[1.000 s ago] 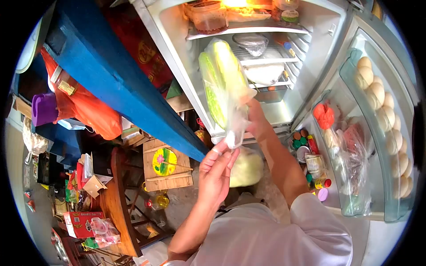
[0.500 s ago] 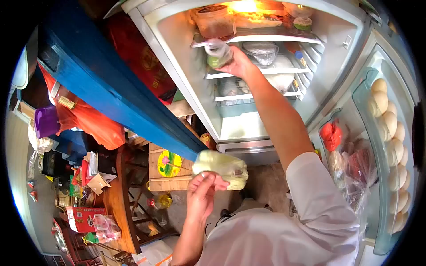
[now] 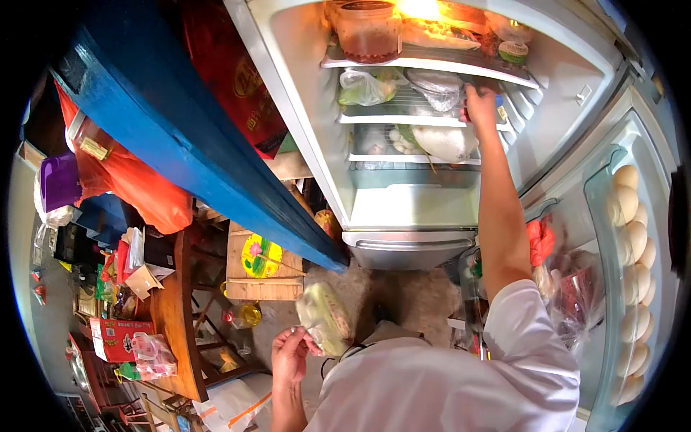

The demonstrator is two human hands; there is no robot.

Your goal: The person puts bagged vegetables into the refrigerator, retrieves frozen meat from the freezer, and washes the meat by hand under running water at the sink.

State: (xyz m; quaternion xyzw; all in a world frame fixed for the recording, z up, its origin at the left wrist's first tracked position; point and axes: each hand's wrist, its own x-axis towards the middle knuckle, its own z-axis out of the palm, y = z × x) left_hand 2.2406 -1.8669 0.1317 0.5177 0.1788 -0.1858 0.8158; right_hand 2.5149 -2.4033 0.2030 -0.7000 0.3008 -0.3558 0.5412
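Note:
My left hand (image 3: 291,354) pinches the top of a clear plastic bag (image 3: 322,318) with pale green produce inside, hanging low in front of my body. Inside the open fridge, my right hand (image 3: 480,108) is at the right part of the second shelf (image 3: 425,119), fingers curled beside a wrapped bowl (image 3: 437,86); what they hold, if anything, is hidden. At the left of that shelf lies a bag of green vegetables (image 3: 368,86). One shelf down are a white bagged item (image 3: 444,143) and several small white round things.
The fridge door (image 3: 599,216) stands open at the right, with several eggs (image 3: 633,241) and bagged food in its racks. A blue beam (image 3: 194,144) slants along the left. A wooden stool (image 3: 265,288) and a table (image 3: 180,324) stand at lower left.
The green vegetable bag now rests on the second shelf, and my right hand has moved from it to the shelf's right side. My left hand with its bag has moved lower and left.

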